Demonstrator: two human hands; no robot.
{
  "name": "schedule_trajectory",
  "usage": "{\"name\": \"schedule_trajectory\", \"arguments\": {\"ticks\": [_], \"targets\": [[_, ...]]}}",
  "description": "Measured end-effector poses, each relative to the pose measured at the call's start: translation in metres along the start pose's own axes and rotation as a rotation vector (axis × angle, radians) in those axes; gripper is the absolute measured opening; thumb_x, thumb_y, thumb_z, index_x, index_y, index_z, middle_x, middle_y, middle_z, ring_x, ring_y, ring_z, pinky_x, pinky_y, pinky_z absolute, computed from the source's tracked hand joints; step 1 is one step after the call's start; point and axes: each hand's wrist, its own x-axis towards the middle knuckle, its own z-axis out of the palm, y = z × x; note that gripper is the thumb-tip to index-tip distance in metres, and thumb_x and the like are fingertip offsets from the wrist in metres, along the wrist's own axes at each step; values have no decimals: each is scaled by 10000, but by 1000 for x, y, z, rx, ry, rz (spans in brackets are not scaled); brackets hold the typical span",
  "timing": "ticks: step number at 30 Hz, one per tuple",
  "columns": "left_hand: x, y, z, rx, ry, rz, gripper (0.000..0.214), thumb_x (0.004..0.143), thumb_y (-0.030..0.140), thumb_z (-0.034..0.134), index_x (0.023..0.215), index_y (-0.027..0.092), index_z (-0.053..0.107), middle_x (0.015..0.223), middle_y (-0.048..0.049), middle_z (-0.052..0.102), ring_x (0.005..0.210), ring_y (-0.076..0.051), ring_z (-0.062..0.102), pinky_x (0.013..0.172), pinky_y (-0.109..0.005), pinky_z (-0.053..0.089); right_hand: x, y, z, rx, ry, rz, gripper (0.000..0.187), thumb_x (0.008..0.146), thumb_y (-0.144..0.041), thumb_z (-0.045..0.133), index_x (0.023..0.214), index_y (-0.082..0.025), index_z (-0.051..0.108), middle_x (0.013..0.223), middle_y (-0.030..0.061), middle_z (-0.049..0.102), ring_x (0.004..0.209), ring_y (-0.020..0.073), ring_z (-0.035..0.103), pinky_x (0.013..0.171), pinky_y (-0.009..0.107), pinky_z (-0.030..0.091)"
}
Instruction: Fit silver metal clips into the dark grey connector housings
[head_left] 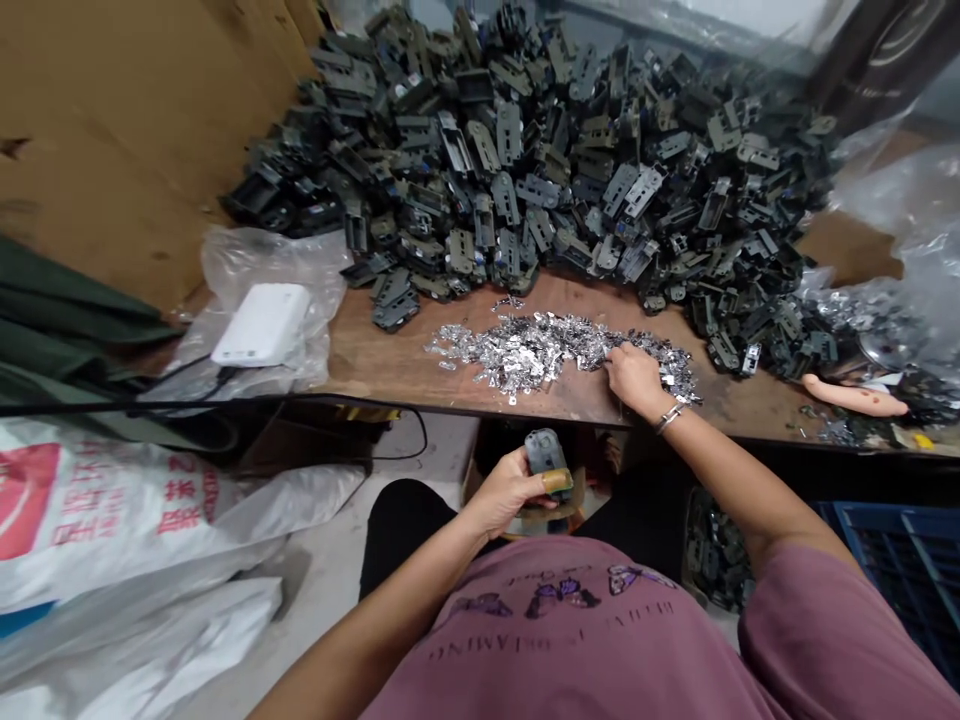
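Note:
My left hand [510,492] is above my lap, shut on a dark grey plastic housing [547,462]. One finger of that hand has a tan wrapping [556,482]. My right hand [637,380] rests on the table, with its fingertips in the right end of a loose pile of small silver metal clips [525,352]. I cannot tell whether those fingers hold a clip. A metal bracelet [669,418] circles my right wrist. Behind the clips lies a large heap of dark plastic housings [510,170].
A wooden table edge [450,398] runs in front of me. A white box [261,324] sits on clear plastic at left. Woven sacks [97,510] lie on the floor at left. A blue crate [900,580] stands at lower right, and cardboard [112,130] lines the left wall.

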Motion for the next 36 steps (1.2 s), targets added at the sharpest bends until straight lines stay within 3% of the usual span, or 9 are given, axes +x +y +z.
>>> {"name": "schedule_trajectory", "arguments": {"ticks": [7,15,18,22,30,33,36], "targets": [[2,-8,-11,-6,59,65,556,508,426,900,855,125,587,709,-10,662,518,-142,650,338,-163,398,2,3,1,15,-15,25,180,942,-175,448,955,-155,627,992,108,657,903,215,609,722,288,372],[1,-4,-8,-35,96,34,548,480,413,909,839,91,647,749,-62,720,635,-166,701,528,-211,547,-9,7,-5,58,-26,2,140,937,-224,491,980,-173,614,1009,95,666,925,221,618,733,287,389],[-1,-3,-5,2,63,22,498,512,412,892,814,96,653,717,-60,711,623,-164,691,486,-197,512,-4,6,-1,38,8,40,178,928,-290,536,1032,-166,612,1047,108,653,946,234,609,752,298,395],[-3,-1,-3,60,38,47,426,573,407,861,783,107,643,653,-37,677,540,-128,635,413,-175,435,3,10,3,6,4,16,195,952,-242,460,967,-159,636,985,116,657,903,226,608,730,296,378],[-2,0,-3,75,79,71,405,582,422,839,758,129,620,637,-25,670,508,-103,592,423,-177,411,-3,14,5,83,65,10,178,915,-307,543,990,-182,645,998,81,672,930,221,610,760,288,394],[-1,-3,0,109,62,62,388,605,418,828,770,131,624,631,-25,672,485,-89,563,437,-179,406,0,10,7,41,43,10,222,925,-365,540,954,-184,666,987,89,670,907,226,616,727,292,394],[-2,-3,1,153,74,53,390,618,424,819,785,128,627,633,-29,676,463,-74,532,448,-181,400,0,7,6,32,8,22,230,953,-293,481,927,-179,679,966,92,679,899,212,622,718,285,387]]}}
